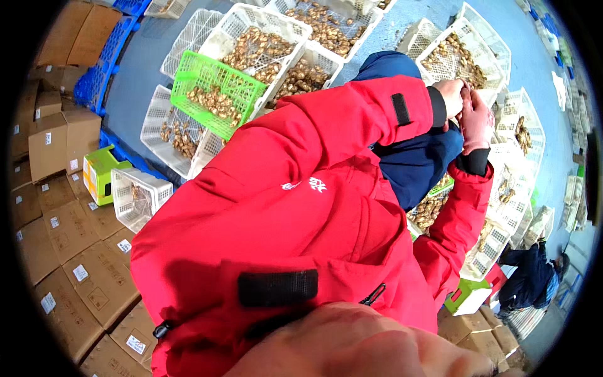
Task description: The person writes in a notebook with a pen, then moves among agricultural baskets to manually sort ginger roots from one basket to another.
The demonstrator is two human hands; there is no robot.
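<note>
My left hand (451, 98) and my right hand (477, 122) meet at the upper right, above my knee in dark blue trousers. The fingers of both are closed and pressed together; a small dark bit shows where they touch, too small to name. Just beyond them stands a white plastic basket (440, 44) of brown lumps that look like mushrooms (461, 61). Beside my right hand is another white basket (531, 116) with a few of the same pieces. Under my right forearm more brown pieces (427, 210) lie in a basket, partly hidden by the red sleeve.
A bright green basket (251, 91) of brown pieces rests among white baskets (292, 25) at the upper left. Cardboard boxes (94, 283) are stacked at the left by a blue plastic pallet (103, 69). Another person (534, 276) in dark clothes bends down at the far right.
</note>
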